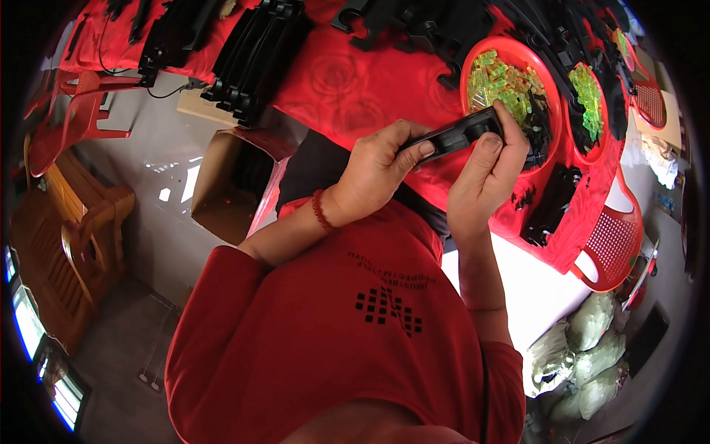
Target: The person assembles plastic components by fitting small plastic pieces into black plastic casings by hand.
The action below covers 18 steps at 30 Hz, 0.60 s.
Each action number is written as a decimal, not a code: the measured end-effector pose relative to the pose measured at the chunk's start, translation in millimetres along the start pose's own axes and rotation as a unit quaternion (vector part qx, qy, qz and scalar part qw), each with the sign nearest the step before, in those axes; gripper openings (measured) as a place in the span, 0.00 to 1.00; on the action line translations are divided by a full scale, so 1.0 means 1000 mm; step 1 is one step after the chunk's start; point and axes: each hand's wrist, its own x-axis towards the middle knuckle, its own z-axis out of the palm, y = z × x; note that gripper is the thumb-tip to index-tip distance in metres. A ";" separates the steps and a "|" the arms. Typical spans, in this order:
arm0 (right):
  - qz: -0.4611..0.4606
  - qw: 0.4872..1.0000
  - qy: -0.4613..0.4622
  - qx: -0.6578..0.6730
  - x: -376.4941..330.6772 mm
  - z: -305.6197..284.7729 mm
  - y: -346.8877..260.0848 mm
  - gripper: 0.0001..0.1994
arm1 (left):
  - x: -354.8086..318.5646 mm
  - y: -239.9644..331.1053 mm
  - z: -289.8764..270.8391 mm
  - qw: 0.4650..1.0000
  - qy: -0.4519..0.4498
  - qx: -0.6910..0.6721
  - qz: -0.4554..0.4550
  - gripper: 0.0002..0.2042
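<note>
Between my two hands is a long black plastic part (451, 138) with rounded recesses, held tilted above the red-covered table. My left hand (377, 164) grips its left end, thumb on top, a beaded red bracelet on the wrist. At the other end, my right hand (488, 166) is closed round the part, its thumb pressing on the upper face. Just beyond my right hand stands a round red basin (464, 78) with yellow-green translucent pieces (503, 85) and small black pieces (542, 126) in it. The part's underside is hidden.
Black plastic parts (255, 55) lie stacked along the table's far left edge. A second red basin (592, 148) with green pieces stands at the right. Below the table is an open cardboard box (214, 189). Red plastic chairs (617, 240) and full plastic bags (592, 355) stand around.
</note>
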 end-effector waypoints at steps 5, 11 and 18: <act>0.052 0.998 -0.034 -0.004 -0.008 -0.003 0.003 0.16 | 0.000 -0.008 -0.004 0.998 -0.040 -0.040 -0.027 0.09; 0.027 0.998 -0.045 -0.029 -0.021 -0.004 0.010 0.17 | -0.004 -0.010 -0.007 0.988 -0.054 -0.130 -0.070 0.10; 0.036 0.998 -0.044 -0.017 -0.026 -0.006 0.001 0.17 | -0.007 -0.022 -0.007 0.977 -0.061 -0.157 -0.130 0.10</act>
